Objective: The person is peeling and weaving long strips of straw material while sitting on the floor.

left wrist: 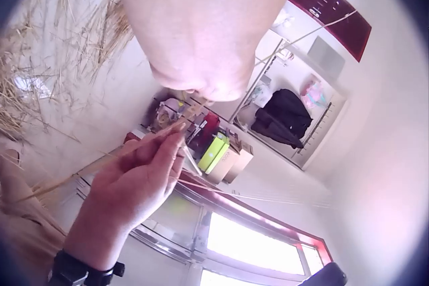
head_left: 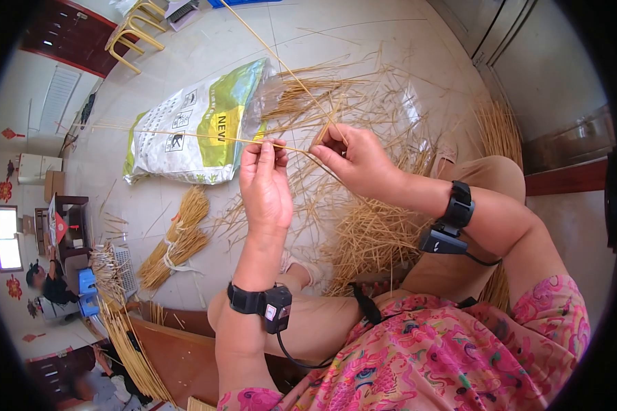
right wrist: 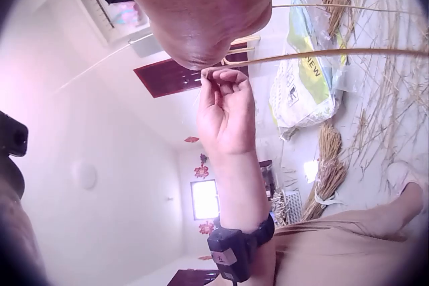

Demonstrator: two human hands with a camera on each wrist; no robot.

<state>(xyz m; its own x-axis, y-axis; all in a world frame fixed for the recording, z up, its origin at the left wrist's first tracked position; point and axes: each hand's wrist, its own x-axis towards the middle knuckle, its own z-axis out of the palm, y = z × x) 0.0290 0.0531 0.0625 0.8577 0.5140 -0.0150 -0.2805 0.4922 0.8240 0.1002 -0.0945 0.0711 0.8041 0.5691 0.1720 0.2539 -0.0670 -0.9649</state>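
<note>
In the head view the left hand [head_left: 266, 188], palm up, pinches a long straw stalk [head_left: 206, 136] between thumb and fingers. Just beside it, the right hand [head_left: 363, 161] pinches bent straw [head_left: 328, 130] with curled fingers; another long stalk [head_left: 271, 51] rises from there toward the top. The stalks meet between the two hands. In the right wrist view the left hand [right wrist: 231, 122] has its fingertips close together at the straw, while a thick stalk [right wrist: 335, 53] runs off to the right. The left wrist view shows the right hand [left wrist: 134, 179] with straw along its fingers.
A white and green sack [head_left: 185, 127] lies on the floor beyond the hands. Loose straw [head_left: 373, 240] is scattered over the tiles, with a tied bundle [head_left: 178, 236] to the left. More straw [head_left: 497, 130] stands by the right wall. Two people sit far left.
</note>
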